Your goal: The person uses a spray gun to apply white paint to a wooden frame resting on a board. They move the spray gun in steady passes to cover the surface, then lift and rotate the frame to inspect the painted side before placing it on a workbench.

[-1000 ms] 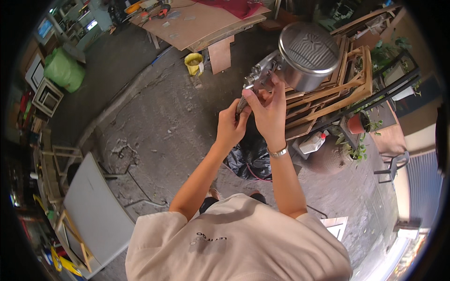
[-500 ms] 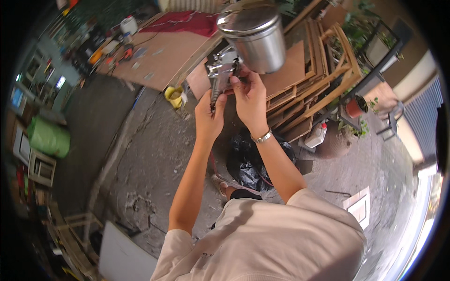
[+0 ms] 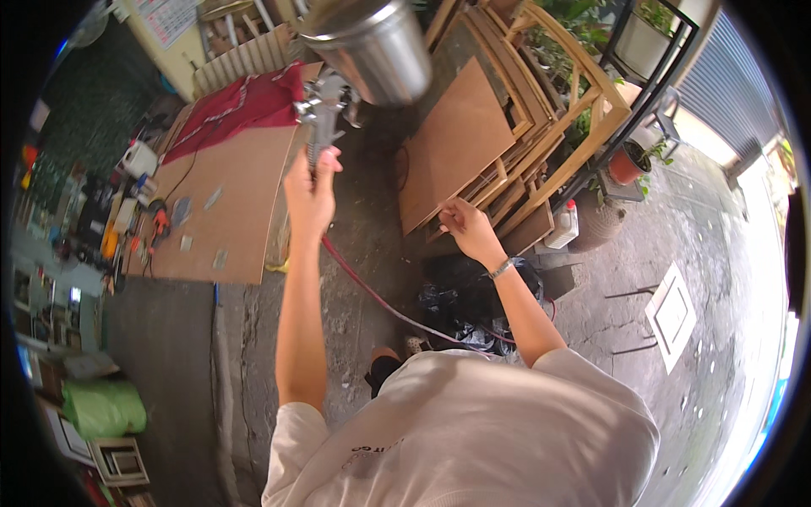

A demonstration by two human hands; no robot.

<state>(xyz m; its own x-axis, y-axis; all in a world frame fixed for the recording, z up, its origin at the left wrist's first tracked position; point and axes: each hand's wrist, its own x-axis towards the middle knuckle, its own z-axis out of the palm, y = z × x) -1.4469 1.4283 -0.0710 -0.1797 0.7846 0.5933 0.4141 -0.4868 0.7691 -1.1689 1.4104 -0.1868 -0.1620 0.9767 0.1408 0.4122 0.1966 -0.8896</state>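
My left hand (image 3: 311, 193) is closed round the handle of a metal spray gun (image 3: 323, 103), held up ahead of me. A large shiny steel cup (image 3: 376, 55) is mounted on the gun and leans to the right. From below the handle a red hose (image 3: 365, 289) runs down toward my body. My right hand (image 3: 465, 228) is apart from the gun, its fingers curled in, and nothing shows in them. It hovers before the lower edge of a brown board (image 3: 460, 139), with a watch on the wrist.
Wooden frames (image 3: 583, 110) lean stacked at the right, beside a potted plant (image 3: 627, 165) and a white jug (image 3: 563, 226). A board-topped table (image 3: 241, 224) with red cloth (image 3: 232, 118) and tools stands left. Black plastic bags (image 3: 448, 291) and a white framed panel (image 3: 672, 318) lie on the floor.
My right hand has let go of the spray gun and moved down to the right. My left hand keeps hold of it, and the view has turned, bringing the hose into sight.
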